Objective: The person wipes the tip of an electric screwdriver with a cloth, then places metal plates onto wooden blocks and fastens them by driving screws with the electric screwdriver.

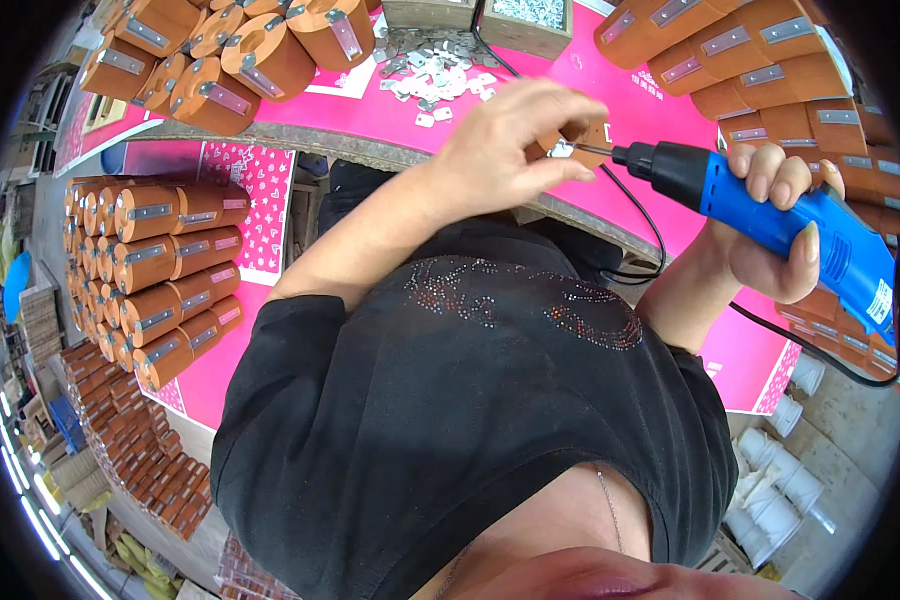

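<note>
The left hand (505, 140) pinches a small brown wooden block (582, 137) steady over the pink worktable (370, 110) so the bit of the blue corded electric screwdriver (770, 215), gripped in the closed right hand (770, 235), meets it squarely.

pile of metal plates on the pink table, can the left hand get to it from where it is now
Probably yes. The left hand pinches a small brown piece at the driver's tip, and the pile of metal plates lies just beyond it with only open pink table between, though it must let go first.
</note>
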`<state>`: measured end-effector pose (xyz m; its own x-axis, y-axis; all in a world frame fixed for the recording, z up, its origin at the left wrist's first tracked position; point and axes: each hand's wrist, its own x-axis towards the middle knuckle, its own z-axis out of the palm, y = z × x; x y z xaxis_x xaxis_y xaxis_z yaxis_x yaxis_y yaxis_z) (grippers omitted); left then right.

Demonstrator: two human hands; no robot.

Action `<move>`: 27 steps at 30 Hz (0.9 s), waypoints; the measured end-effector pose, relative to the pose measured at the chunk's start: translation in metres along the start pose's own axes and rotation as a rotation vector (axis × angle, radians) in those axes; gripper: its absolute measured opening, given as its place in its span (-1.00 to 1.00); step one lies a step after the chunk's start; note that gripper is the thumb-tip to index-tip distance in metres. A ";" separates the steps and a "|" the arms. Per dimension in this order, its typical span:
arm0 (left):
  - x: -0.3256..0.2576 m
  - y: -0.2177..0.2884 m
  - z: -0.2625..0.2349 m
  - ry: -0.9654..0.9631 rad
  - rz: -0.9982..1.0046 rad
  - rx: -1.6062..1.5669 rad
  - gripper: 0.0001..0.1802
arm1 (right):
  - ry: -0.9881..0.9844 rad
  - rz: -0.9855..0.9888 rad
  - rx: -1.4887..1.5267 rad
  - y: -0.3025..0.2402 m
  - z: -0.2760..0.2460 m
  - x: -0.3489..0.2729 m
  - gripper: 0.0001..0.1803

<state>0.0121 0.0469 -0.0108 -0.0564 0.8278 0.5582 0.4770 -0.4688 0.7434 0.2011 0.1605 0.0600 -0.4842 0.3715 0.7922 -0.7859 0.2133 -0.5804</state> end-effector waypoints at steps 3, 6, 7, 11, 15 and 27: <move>-0.004 -0.026 -0.021 0.199 0.109 0.263 -0.63 | 0.016 0.000 -0.018 -0.005 -0.012 -0.002 -0.45; -0.031 -0.063 -0.050 0.039 -0.170 0.487 -0.73 | 0.054 -0.007 -0.029 -0.009 -0.015 -0.004 -0.45; -0.040 -0.069 -0.052 0.035 -0.172 0.488 -0.73 | 0.062 -0.009 -0.021 -0.008 -0.014 -0.004 -0.45; -0.059 -0.085 -0.045 -0.147 -0.503 0.564 -0.76 | 0.061 -0.006 0.004 -0.003 -0.012 -0.003 -0.45; -0.056 -0.089 -0.040 -0.158 -0.484 0.639 -0.79 | 0.039 -0.015 0.027 -0.001 -0.014 -0.004 -0.45; -0.029 -0.077 -0.037 -0.030 -0.531 0.286 -0.89 | 0.064 -0.051 0.005 -0.008 -0.020 -0.008 -0.46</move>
<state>-0.0554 0.0478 -0.0709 -0.3289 0.9361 0.1244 0.6078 0.1090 0.7865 0.2193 0.1737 0.0546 -0.4183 0.4172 0.8068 -0.8109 0.2286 -0.5387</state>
